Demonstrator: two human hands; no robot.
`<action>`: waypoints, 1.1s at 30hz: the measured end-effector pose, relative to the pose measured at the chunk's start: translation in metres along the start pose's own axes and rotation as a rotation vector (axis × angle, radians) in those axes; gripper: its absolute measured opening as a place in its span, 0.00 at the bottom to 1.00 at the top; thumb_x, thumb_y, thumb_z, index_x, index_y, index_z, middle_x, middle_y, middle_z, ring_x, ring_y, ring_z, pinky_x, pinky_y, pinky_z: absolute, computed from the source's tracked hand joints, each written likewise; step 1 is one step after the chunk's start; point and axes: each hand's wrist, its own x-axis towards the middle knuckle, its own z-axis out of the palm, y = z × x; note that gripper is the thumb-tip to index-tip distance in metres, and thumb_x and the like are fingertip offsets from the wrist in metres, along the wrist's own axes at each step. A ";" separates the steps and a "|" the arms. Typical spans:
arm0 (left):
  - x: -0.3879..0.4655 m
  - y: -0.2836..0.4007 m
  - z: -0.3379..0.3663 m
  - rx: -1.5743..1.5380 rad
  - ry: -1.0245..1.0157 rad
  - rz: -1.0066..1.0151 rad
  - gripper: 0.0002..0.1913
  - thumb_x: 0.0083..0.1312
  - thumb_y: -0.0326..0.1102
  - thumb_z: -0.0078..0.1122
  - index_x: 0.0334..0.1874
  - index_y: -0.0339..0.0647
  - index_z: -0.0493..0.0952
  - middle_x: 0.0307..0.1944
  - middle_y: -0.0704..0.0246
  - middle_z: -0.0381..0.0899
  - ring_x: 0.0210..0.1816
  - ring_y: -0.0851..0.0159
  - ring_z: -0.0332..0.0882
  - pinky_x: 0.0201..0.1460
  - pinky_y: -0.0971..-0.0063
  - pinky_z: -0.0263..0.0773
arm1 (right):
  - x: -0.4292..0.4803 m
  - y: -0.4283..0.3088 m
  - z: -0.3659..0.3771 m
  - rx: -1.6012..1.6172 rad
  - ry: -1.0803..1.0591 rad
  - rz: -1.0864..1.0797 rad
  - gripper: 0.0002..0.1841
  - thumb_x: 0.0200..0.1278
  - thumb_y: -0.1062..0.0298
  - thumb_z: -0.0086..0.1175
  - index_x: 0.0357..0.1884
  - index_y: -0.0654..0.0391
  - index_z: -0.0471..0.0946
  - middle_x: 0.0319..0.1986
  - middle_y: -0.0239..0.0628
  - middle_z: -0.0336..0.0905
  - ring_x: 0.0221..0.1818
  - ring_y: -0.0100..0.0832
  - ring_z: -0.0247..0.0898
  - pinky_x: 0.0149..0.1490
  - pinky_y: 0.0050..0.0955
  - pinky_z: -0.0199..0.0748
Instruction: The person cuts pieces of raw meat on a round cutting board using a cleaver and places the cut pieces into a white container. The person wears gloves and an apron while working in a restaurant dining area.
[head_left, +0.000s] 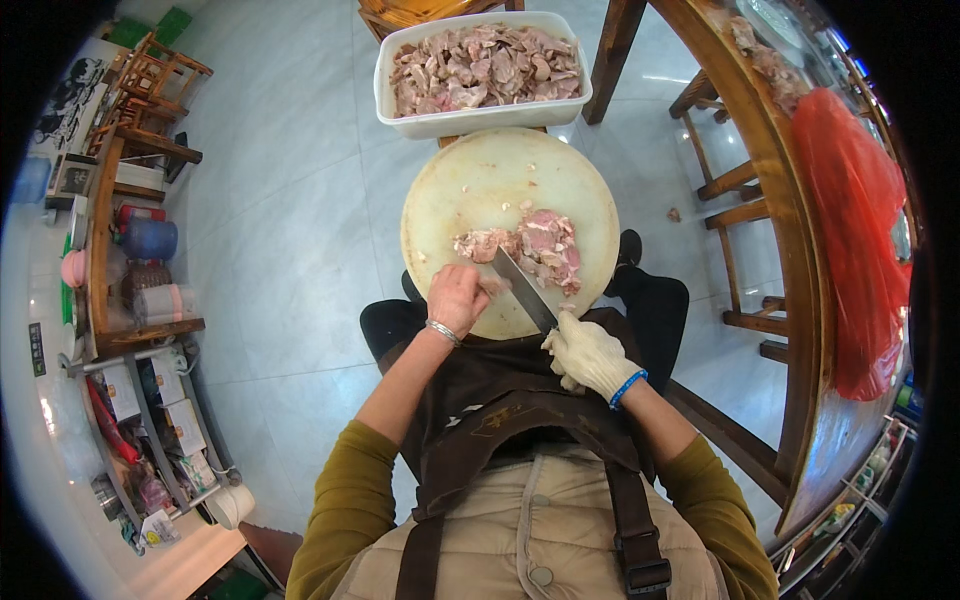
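A round, pale cutting board (450, 187) sits between my knees. On it lies a chunk of raw meat (551, 244), with a smaller raw piece (480, 244) beside it to the left. My right hand (592, 352), in a cream knitted glove, grips the handle of a knife (525, 294). The wide blade slants up and left, its tip at the smaller raw piece. My bare left hand (456, 300) is curled just left of the blade, its fingers around a small, blurred slice of meat (493, 285).
Beyond the board stands a white plastic tub (487, 120) heaped with cut meat (487, 67). To my right, a wooden table (787, 225) carries a red plastic bag (847, 247). A metal-framed cart (150, 427) and wooden shelving (101, 247) stand at the left.
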 end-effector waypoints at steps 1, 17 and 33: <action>-0.004 0.002 0.001 0.002 -0.009 -0.152 0.13 0.55 0.35 0.68 0.39 0.45 0.75 0.36 0.61 0.78 0.44 0.49 0.79 0.49 0.58 0.74 | -0.001 0.000 0.001 0.017 0.005 -0.003 0.11 0.76 0.61 0.41 0.47 0.55 0.71 0.28 0.38 0.83 0.21 0.37 0.82 0.29 0.36 0.81; -0.036 0.016 0.045 -1.184 0.336 -1.135 0.23 0.64 0.22 0.66 0.58 0.28 0.67 0.46 0.58 0.84 0.39 0.62 0.86 0.39 0.71 0.86 | 0.021 -0.002 0.044 -0.427 0.279 -0.324 0.07 0.71 0.63 0.49 0.44 0.53 0.73 0.30 0.48 0.85 0.33 0.53 0.84 0.37 0.50 0.80; -0.021 0.004 0.037 -1.159 0.204 -1.203 0.06 0.72 0.30 0.59 0.44 0.33 0.80 0.32 0.64 0.86 0.29 0.65 0.85 0.31 0.72 0.83 | 0.028 0.018 0.022 -0.593 0.172 -0.360 0.19 0.72 0.65 0.46 0.58 0.66 0.70 0.34 0.43 0.87 0.33 0.46 0.86 0.32 0.48 0.80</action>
